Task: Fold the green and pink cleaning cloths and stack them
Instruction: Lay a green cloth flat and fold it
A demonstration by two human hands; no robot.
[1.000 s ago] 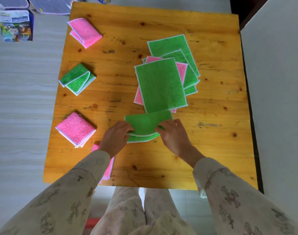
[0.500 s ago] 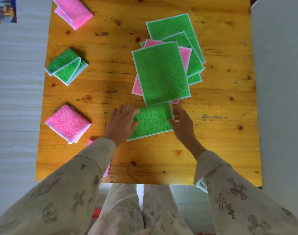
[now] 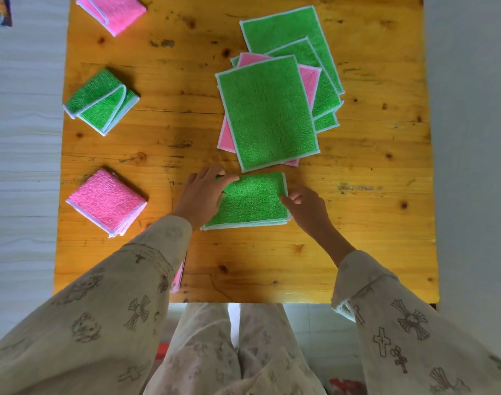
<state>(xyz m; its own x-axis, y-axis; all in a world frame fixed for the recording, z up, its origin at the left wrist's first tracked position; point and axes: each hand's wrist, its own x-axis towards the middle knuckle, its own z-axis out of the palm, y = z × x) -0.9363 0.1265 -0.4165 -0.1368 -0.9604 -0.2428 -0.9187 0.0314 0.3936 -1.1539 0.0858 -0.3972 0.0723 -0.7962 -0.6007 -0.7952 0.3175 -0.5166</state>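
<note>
A green cloth (image 3: 252, 201), folded in half, lies on the wooden table (image 3: 357, 238) in front of me. My left hand (image 3: 202, 195) grips its left edge, fingers curled over the far left corner. At the cloth's right edge my right hand (image 3: 307, 208) pinches with thumb and curled fingers. Just beyond lies a loose pile of flat cloths, topped by a green one (image 3: 268, 112) with a pink one (image 3: 310, 81) under it. Folded cloths sit at the left: a green one (image 3: 101, 101), a pink one (image 3: 106, 201) and another pink one (image 3: 114, 11) at the far corner.
A pink cloth (image 3: 178, 276) peeks out from under my left sleeve near the table's front edge. A white wall or panel (image 3: 471, 138) runs along the table's right side. Pale floor (image 3: 21, 138) lies to the left.
The green cloth went from half-lifted to lying flat, folded in half. My left hand shifted from pressing flat on it to gripping its left edge. The view moved closer.
</note>
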